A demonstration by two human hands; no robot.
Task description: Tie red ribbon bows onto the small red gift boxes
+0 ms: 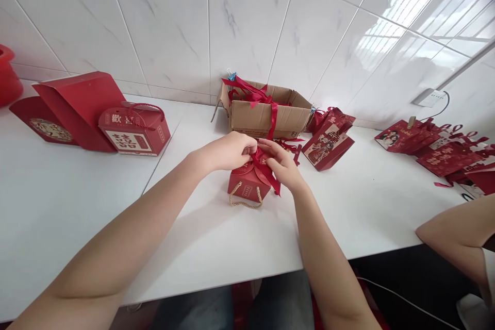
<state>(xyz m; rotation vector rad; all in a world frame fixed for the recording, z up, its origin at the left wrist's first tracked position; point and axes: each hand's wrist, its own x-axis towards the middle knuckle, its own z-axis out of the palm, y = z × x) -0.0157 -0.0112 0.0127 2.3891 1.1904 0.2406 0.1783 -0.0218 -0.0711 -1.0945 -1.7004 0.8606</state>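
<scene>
A small red gift box [247, 189] with a twisted gold rope handle [246, 204] stands on the white table [216, 247]. Both of my hands are over its top. My left hand [235, 150] has its fingers curled and pinched on the red ribbon [266, 169] at the box's top. On the other side, my right hand [281, 162] has its thumb and fingers closed around the same ribbon. One ribbon tail hangs down the box's right side. The fingertips partly hide where the ribbon crosses.
Behind the hands is a cardboard box [266, 117] holding red ribbons. Red boxes [149, 131] stand at the left, and a tall red box [327, 144] at the right. Several red bags [448, 157] and a person's arm [460, 227] are farther right.
</scene>
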